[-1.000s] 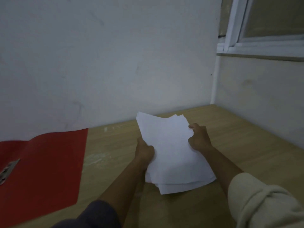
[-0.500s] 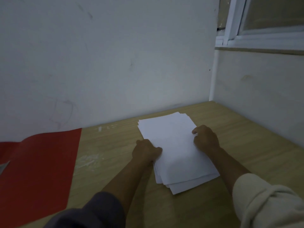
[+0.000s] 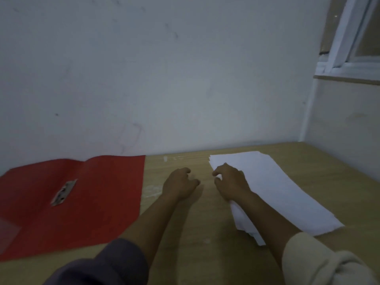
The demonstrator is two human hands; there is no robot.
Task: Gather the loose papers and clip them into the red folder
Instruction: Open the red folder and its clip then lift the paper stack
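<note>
The red folder (image 3: 98,194) lies open and flat on the left of the wooden table (image 3: 205,223), its metal clip (image 3: 63,192) showing near the fold. A stack of white papers (image 3: 273,188) lies flat on the right, its sheets slightly fanned at the near end. My left hand (image 3: 180,185) rests on the bare wood between folder and stack, fingers loosely curled, holding nothing. My right hand (image 3: 232,182) lies on the stack's left edge near the far corner, fingers bent over the edge, and the stack is not lifted.
A white wall (image 3: 164,79) runs along the table's far edge and a second wall (image 3: 345,130) closes the right side, with a window frame (image 3: 349,48) above. Bare wood separates folder and papers. A clear plastic piece (image 3: 8,229) lies on the folder's near left.
The paper stack was held up by both hands, then set flat on the table. My left hand has left it and moved left onto the wood. The view swung left, showing more folder.
</note>
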